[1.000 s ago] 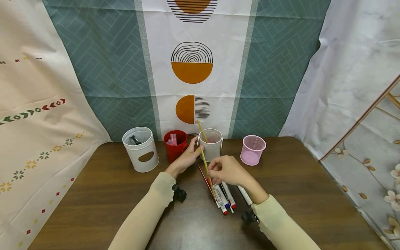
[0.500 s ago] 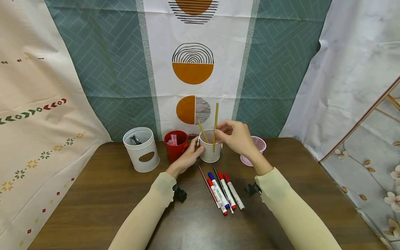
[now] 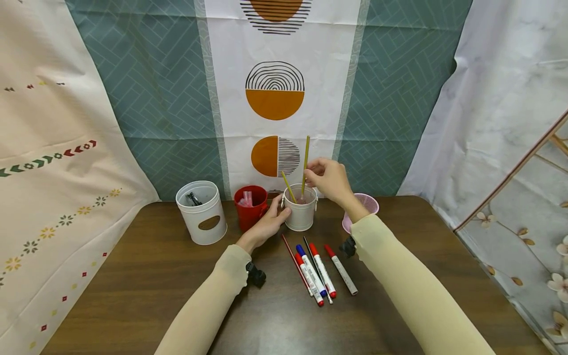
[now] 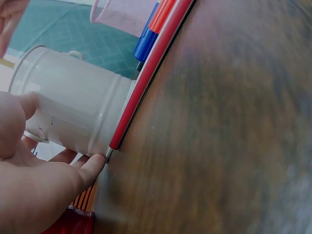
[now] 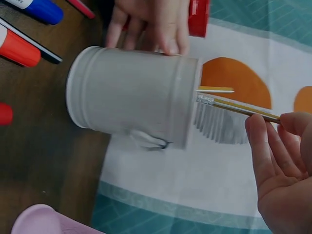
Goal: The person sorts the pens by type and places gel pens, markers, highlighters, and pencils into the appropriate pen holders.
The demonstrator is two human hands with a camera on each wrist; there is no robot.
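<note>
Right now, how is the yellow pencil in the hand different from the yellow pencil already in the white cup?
The held pencil stands nearly upright, pinched by the right hand; the other pencil leans left with nothing holding it. The held pencil sticks up much higher above the white cup. Both are thin and yellow, lower ends inside that cup.

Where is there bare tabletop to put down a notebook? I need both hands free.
The brown wooden table is bare at front left, below the tall white tin, and at the right, beyond the pink mesh cup. The middle is crowded: markers and pencils, the small white pail, both forearms.
</note>
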